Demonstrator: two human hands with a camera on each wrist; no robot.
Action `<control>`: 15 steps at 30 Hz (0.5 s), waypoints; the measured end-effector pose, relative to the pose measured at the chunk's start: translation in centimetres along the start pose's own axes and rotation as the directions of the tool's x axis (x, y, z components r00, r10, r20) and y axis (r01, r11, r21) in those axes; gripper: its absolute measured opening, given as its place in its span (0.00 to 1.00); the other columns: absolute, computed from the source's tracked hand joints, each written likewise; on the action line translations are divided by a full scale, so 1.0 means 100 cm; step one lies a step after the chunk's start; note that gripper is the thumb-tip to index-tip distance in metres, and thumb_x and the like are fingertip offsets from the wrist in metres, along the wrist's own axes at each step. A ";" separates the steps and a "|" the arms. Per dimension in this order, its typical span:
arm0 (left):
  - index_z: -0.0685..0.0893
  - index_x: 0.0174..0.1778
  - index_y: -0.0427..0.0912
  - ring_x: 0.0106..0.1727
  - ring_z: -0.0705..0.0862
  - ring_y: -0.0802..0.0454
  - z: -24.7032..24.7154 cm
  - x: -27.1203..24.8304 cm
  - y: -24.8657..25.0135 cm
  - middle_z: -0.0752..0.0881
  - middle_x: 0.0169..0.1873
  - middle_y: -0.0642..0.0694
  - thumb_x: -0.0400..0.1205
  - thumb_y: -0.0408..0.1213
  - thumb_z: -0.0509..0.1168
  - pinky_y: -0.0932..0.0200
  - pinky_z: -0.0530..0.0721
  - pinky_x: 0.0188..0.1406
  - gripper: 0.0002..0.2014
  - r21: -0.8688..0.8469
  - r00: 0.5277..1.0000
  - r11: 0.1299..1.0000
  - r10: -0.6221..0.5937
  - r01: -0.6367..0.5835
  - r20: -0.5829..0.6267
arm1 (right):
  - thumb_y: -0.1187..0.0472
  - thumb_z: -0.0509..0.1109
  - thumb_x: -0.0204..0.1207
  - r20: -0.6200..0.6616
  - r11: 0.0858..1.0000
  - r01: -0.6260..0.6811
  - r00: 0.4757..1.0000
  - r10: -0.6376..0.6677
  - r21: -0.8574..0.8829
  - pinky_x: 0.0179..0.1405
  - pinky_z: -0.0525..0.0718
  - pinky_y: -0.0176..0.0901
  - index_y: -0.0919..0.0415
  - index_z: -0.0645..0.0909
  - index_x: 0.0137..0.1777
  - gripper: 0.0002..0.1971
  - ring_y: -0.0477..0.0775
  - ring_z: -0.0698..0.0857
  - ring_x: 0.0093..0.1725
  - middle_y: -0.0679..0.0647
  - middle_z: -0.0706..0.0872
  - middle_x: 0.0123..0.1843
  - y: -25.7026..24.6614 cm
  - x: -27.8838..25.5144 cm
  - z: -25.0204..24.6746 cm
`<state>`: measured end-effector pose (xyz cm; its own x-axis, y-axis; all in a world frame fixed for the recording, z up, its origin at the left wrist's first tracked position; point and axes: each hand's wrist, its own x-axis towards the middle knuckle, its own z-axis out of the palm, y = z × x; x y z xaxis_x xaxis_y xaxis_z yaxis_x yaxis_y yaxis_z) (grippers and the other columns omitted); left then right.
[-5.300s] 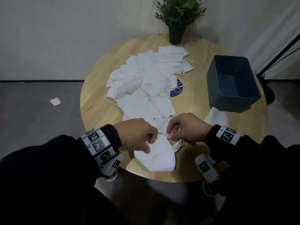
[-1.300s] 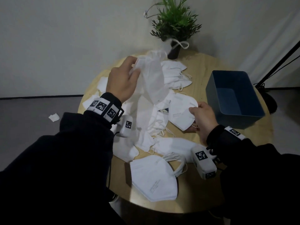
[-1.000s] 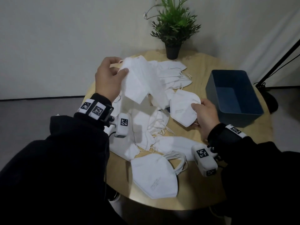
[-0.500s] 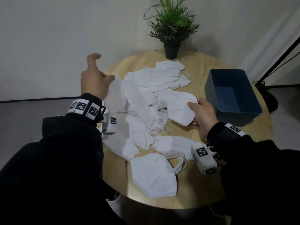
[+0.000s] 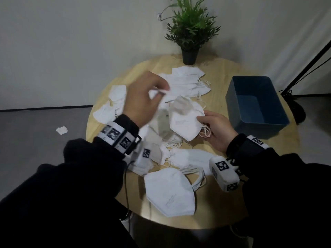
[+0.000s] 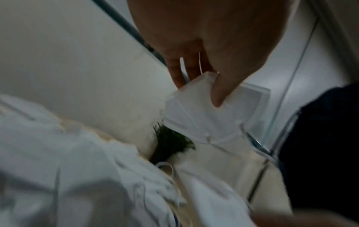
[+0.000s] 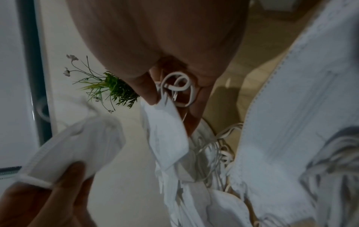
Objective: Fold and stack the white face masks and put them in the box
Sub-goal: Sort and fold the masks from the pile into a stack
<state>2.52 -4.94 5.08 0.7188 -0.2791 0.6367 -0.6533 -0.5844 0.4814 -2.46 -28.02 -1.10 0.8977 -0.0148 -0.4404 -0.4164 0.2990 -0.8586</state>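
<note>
Several white face masks (image 5: pixel 188 83) lie in a loose pile on the round wooden table (image 5: pixel 220 208). My left hand (image 5: pixel 143 99) is raised over the pile and pinches the edge of one white mask (image 6: pixel 209 113) between thumb and fingers. My right hand (image 5: pixel 213 127) holds another folded mask (image 5: pixel 184 120) by its right edge, its ear loops (image 7: pixel 178 89) bunched in the fingers. A folded mask stack (image 5: pixel 170 192) lies flat near the front edge. The dark blue box (image 5: pixel 254 106) stands open and empty at the right.
A potted green plant (image 5: pixel 189 33) stands at the table's far edge by the wall. A black stand leg (image 5: pixel 311 61) slants at the far right. A scrap of white paper (image 5: pixel 61 130) lies on the grey floor at the left.
My left hand, which had flung masks aside and hung open at the left, has swung back over the pile and now pinches a mask. The right hand has stayed put with its mask.
</note>
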 end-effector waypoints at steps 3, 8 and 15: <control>0.91 0.49 0.42 0.50 0.86 0.49 0.024 -0.021 0.016 0.89 0.49 0.48 0.74 0.25 0.71 0.57 0.82 0.54 0.11 -0.065 0.911 0.993 0.119 -0.102 0.394 | 0.65 0.62 0.89 0.152 0.986 -0.018 0.988 -0.007 0.163 0.45 0.93 0.56 0.65 0.89 0.62 0.14 0.64 0.93 0.50 0.68 0.92 0.60 -0.003 -0.006 0.003; 0.92 0.47 0.47 0.52 0.84 0.49 0.021 -0.029 0.009 0.88 0.51 0.52 0.72 0.27 0.70 0.50 0.82 0.51 0.13 -0.030 0.844 0.987 0.151 -0.158 0.515 | 0.58 0.72 0.79 0.153 0.970 -0.068 0.988 0.032 0.233 0.52 0.90 0.63 0.68 0.84 0.73 0.23 0.73 0.90 0.62 0.71 0.88 0.69 -0.005 -0.007 -0.002; 0.93 0.55 0.55 0.59 0.84 0.54 -0.003 -0.027 0.006 0.87 0.59 0.57 0.74 0.36 0.71 0.48 0.82 0.62 0.16 0.014 0.754 0.993 0.078 -0.115 0.652 | 0.55 0.73 0.84 0.239 0.998 -0.012 0.971 -0.005 0.069 0.53 0.89 0.57 0.67 0.82 0.73 0.23 0.68 0.88 0.57 0.68 0.89 0.64 -0.004 -0.006 -0.002</control>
<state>0.12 -4.29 3.78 0.6462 -0.7530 0.1247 -0.7280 -0.5590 0.3970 -2.85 -28.31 -0.50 0.9080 0.2126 -0.3609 -0.4164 0.3643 -0.8330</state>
